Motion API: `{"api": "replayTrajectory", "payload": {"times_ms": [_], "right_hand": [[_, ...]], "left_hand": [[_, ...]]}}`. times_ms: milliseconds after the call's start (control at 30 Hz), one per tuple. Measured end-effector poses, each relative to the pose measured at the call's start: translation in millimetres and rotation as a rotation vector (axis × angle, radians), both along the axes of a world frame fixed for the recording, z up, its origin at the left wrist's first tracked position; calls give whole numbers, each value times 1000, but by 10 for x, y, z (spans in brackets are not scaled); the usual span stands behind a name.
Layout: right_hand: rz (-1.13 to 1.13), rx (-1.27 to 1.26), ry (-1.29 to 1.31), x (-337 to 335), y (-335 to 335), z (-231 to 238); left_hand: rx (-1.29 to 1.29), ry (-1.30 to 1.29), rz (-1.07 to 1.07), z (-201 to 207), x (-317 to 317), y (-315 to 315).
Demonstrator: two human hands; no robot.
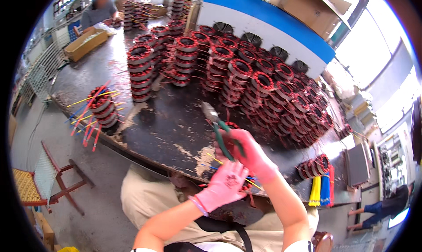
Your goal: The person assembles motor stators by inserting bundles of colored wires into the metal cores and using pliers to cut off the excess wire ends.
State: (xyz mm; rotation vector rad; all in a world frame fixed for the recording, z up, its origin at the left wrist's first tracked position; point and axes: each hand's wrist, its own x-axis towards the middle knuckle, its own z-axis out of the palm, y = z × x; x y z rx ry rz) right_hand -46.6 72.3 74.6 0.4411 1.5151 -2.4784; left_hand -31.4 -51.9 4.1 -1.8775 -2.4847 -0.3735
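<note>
While the right hand (252,153) wraps its pink-gloved fingers (228,142) around the green grips of a pair of pliers (218,129), the metal nose of the tool points up and away from the body, clear of any wire. Just below and to the left, the left hand (224,184), also in a pink glove, curls its fingers shut over a wound coil (246,184) with red windings; thin yellow and blue leads stick out from under the palm on both sides. The coil sits at the near edge of the dark worktable (176,129), mostly hidden by the two hands.

By the look of it, the step in hand is work on the coil's leads with the pliers. The next move seems to call for bringing the nose down to one lead while the left hand keeps the coil from turning.

Beyond the fingers, stacked coils (263,85) of the same red kind fill the far half of the table. To the left stands a short stack with long coloured sleeves (99,107) fanning out. To the right hang bundles of yellow, blue and red ties (321,190). Far off to the left lies an open, long brown cardboard box (85,43), near another person's arm. Far ahead to the right an open brown carton (312,6) rests on a blue-topped white cabinet (263,23). No label on either can be made out.
</note>
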Motion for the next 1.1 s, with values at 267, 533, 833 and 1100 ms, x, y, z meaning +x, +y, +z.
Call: {"api": "replayTrajectory", "payload": {"times_ms": [267, 533, 833, 1100], "right_hand": [[-171, -117, -165, 2151, 742, -133], [83, -186, -236, 2274, 948, -561], [239, 10, -296, 2091, 1053, -603], [237, 60, -303, 1960, 1042, -470]], "left_hand": [[131, -224, 9, 93, -444, -171], [57, -208, -96, 177, -550, -52], [22, -213, -127, 245, -536, 2], [76, -217, -158, 183, -564, -1]]}}
